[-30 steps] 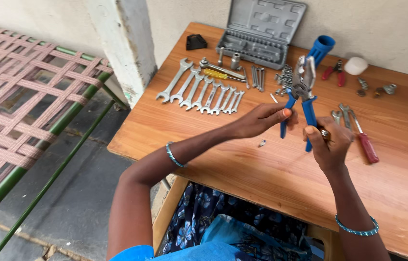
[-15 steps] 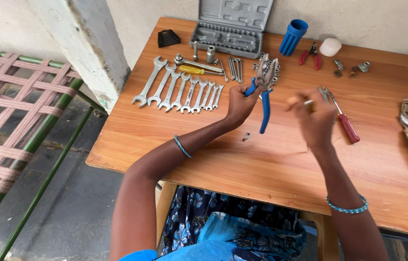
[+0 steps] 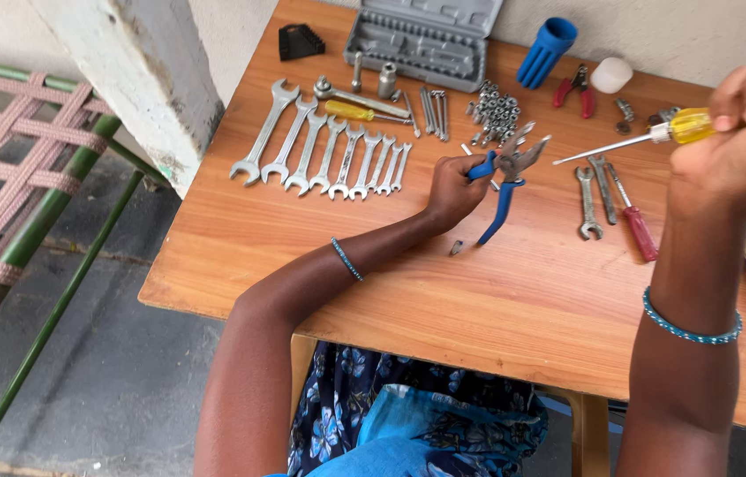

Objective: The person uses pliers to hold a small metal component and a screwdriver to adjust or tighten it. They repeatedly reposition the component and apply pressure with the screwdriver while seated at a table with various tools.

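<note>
- Your left hand (image 3: 452,190) is closing around the blue handles of the pliers (image 3: 504,172), fingers wrapped about one handle while the other handle is hanging free below, so the jaws are standing open and pointing up and to the right.
- Your right hand (image 3: 739,146) is curling tightly around the yellow-handled screwdriver (image 3: 647,137), well to the right of the pliers and raised off the surface (image 3: 444,291); its thin shaft is pointing left, its tip stopping just short of the pliers' jaws.
- A row of open-ended spanners (image 3: 329,150) is lying to the left of the pliers, fanned side by side from largest to smallest.
- A heap of small sockets (image 3: 495,110) is sitting just behind the pliers, and the grey tool case (image 3: 421,35) is lying open further back.
- A red-handled screwdriver (image 3: 633,216) and a short spanner (image 3: 587,203) are lying to the right of the pliers, under your raised hand's screwdriver shaft.
- A small dark bit (image 3: 456,248) is resting on the surface just below the pliers.
</note>
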